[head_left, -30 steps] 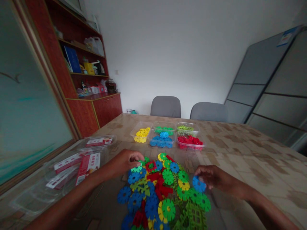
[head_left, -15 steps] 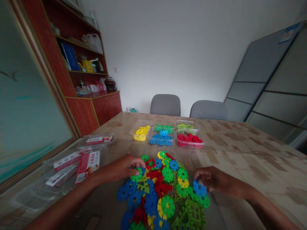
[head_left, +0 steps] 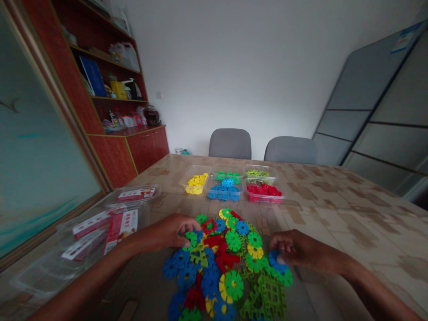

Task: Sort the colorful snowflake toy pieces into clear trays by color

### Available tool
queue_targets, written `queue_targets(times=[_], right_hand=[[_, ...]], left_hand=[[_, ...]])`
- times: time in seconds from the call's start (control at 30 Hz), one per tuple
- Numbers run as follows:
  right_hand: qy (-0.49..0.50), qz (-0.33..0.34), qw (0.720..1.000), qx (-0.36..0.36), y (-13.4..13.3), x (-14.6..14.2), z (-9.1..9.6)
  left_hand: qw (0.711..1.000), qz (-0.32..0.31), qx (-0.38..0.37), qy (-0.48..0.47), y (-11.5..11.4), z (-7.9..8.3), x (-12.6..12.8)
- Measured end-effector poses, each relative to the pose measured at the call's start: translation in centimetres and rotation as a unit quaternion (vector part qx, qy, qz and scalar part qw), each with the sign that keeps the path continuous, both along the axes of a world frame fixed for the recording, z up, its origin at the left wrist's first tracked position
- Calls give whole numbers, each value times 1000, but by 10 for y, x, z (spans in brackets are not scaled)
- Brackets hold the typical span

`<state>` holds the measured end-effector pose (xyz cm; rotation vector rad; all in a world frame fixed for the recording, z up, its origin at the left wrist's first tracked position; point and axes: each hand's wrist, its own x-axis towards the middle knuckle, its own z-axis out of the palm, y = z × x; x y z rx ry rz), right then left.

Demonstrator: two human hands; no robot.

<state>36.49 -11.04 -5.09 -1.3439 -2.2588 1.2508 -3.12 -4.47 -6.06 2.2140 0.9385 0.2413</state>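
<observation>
A loose pile of notched plastic snowflake discs and other building pieces lies before me. At its left edge my left hand [head_left: 180, 229] has curled fingers on a blue snowflake disc [head_left: 199, 235], partly hidden by the fingers and by a green disc [head_left: 191, 240] beside the thumb. My right hand [head_left: 292, 249] pinches another blue snowflake disc [head_left: 277, 261], tilted low over green discs at the pile's right side. Red pieces [head_left: 225, 256] fill the middle, blue discs [head_left: 187, 274] the left, and olive-green lattice pieces [head_left: 269, 294] the near right.
Beyond the pile stand clear tubs with yellow pieces [head_left: 197, 182], green pieces [head_left: 227, 177], blue pieces [head_left: 224, 192], lime pieces [head_left: 257, 173] and red pieces [head_left: 264, 191]. Transparent lids with red-and-white labels [head_left: 121, 229] lie left. Two grey chairs [head_left: 230, 143] stand behind the table [head_left: 334, 209].
The blue disc in my right hand has tipped flatter and shows less of its face. My left hand has barely shifted at the pile's edge.
</observation>
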Motion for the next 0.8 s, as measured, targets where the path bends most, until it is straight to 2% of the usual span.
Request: queue_targets(times=[0.23,0.47,0.57,0.67,0.77,0.8], right_hand=[[-3,-12,1000,-6,-1,-2,1],[-13,-4,1000,-10,-3,2,-5],[-43,-21,998,36,-1,0,-4],[-75,-56,982,164,-3,-3,16],[-46,-128,947,291,-19,6,50],[-39,-172,936,305,-28,12,60]], left_hand=[[1000,8,8,18,-4,5,1],[998,11,46,39,2,-14,-8],[997,22,55,56,3,-17,-9],[993,41,82,74,-8,0,-5],[988,70,126,60,-26,36,-5],[982,107,146,45,-31,47,-9]])
